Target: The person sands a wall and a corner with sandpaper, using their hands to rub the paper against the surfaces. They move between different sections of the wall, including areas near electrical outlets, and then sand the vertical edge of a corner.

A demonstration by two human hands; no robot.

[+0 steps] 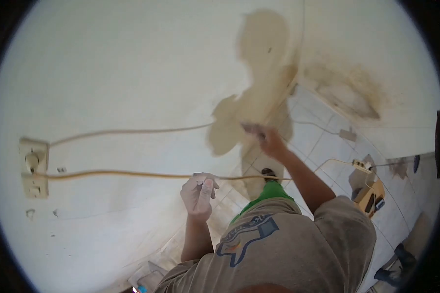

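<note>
My left hand [199, 194] is raised before the pale wall [132, 73]. It is coated in grey-white dust, with the fingers curled and the thumb pressed against them. Anything inside that pinch is hidden. A yellow cord [112, 173] runs sideways past the top of its fingers, overlapping them in this view. My right hand [270, 140] reaches forward to the wall near the corner, close to a shadow of my head and arm. Its dusty fingers are smeared by motion, and a greyish shape shows at their tips; I cannot tell whether they hold it.
The cord leaves a plug in a wall socket [34, 166] at left and crosses before my legs. On the tiled floor [327, 141] at right lie a power strip [362, 166] and a yellowish box [370, 198] with dark items. Brown stains mark the right-hand wall [347, 93].
</note>
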